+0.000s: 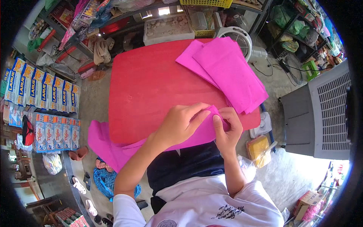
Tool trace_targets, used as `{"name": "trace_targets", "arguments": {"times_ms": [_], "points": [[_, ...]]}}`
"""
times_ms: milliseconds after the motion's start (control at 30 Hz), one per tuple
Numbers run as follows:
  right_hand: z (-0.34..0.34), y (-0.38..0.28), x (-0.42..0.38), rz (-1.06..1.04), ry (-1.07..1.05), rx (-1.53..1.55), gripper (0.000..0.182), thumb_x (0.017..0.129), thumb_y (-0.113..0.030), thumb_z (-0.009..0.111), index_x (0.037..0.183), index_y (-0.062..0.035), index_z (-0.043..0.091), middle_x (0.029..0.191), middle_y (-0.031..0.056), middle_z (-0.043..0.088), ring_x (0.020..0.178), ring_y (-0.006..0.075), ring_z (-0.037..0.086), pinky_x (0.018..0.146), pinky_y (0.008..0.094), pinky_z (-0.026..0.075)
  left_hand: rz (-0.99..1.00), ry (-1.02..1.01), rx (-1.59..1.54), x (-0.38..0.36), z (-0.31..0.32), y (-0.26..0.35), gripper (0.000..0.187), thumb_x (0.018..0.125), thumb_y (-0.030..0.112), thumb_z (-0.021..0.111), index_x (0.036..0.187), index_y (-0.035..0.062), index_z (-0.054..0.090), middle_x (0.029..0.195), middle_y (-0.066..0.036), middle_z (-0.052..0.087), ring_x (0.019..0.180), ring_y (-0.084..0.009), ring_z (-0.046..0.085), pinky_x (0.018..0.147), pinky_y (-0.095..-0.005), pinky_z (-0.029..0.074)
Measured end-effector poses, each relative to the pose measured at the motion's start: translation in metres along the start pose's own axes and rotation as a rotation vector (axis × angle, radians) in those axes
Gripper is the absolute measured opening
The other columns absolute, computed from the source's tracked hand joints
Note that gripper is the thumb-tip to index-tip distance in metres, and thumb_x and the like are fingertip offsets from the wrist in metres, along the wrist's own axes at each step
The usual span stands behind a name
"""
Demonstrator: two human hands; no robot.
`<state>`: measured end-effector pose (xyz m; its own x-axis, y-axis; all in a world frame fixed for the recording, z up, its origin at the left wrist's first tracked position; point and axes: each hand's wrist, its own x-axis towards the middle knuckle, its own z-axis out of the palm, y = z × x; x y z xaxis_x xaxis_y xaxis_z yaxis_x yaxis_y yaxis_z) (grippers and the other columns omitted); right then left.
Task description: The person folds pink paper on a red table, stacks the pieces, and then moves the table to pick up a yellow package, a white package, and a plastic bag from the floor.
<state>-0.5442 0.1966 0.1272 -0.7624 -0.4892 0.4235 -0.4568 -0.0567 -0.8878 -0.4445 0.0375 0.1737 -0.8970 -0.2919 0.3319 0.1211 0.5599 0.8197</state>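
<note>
The left hand [185, 123] and right hand [230, 126] pinch one end of a thin, creased magenta sheet [191, 139], which trails along the near edge of a round-cornered red tabletop [143, 83] toward eight o'clock. Flat, overlapping magenta sheets [230, 75] lie at two. At four, a plastic-wrapped yellow package [258, 150]; farther, at twelve, a white foam box [168, 38] holds indistinct pale lumps.

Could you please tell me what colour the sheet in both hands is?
The sheet is bright pink, as the head view shows.
</note>
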Motion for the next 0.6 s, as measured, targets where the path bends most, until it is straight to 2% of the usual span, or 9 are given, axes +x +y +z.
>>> {"name": "trace_targets", "arguments": {"times_ms": [33, 133, 433, 600], "points": [[0.001, -0.002, 0.0, -0.006, 0.005, 0.006, 0.011, 0.09, -0.006, 0.076, 0.089, 0.0016, 0.068, 0.094, 0.0128, 0.068, 0.086, 0.0235, 0.065, 0.08, 0.032, 0.048, 0.018, 0.026, 0.02, -0.001, 0.002, 0.0, 0.023, 0.099, 0.016, 0.068, 0.113, -0.0022, 0.069, 0.087, -0.023, 0.072, 0.077, -0.0382, 0.072, 0.064, -0.0438, 0.054], [0.003, -0.004, -0.001, -0.001, 0.009, 0.028, 0.012, 0.091, -0.007, 0.075, 0.089, 0.002, 0.067, 0.092, 0.0124, 0.067, 0.084, 0.0224, 0.064, 0.078, 0.0309, 0.048, 0.026, 0.037, 0.064, -0.004, 0.001, 0.003, 0.024, 0.098, 0.017, 0.07, 0.113, -0.0014, 0.07, 0.084, -0.022, 0.072, 0.074, -0.0379, 0.072, 0.062, -0.0437, 0.054], [0.012, -0.001, -0.005, 0.024, 0.029, 0.089, 0.012, 0.093, -0.006, 0.074, 0.09, 0.0029, 0.066, 0.092, 0.0126, 0.066, 0.084, 0.0209, 0.063, 0.077, 0.03, 0.048, 0.107, 0.071, 0.205, -0.006, 0.001, 0.003, 0.025, 0.094, 0.016, 0.072, 0.114, 0.0006, 0.071, 0.08, -0.017, 0.072, 0.067, -0.0332, 0.07, 0.059, -0.0433, 0.052], [0.011, -0.003, -0.005, 0.043, 0.007, 0.105, 0.01, 0.094, -0.004, 0.072, 0.091, 0.003, 0.066, 0.094, 0.0122, 0.066, 0.084, 0.0197, 0.062, 0.077, 0.029, 0.048, 0.182, 0.106, 0.285, -0.008, 0.004, -0.004, 0.025, 0.092, 0.013, 0.074, 0.115, 0.002, 0.073, 0.072, -0.016, 0.067, 0.061, -0.0296, 0.066, 0.054, -0.0424, 0.048]]}}
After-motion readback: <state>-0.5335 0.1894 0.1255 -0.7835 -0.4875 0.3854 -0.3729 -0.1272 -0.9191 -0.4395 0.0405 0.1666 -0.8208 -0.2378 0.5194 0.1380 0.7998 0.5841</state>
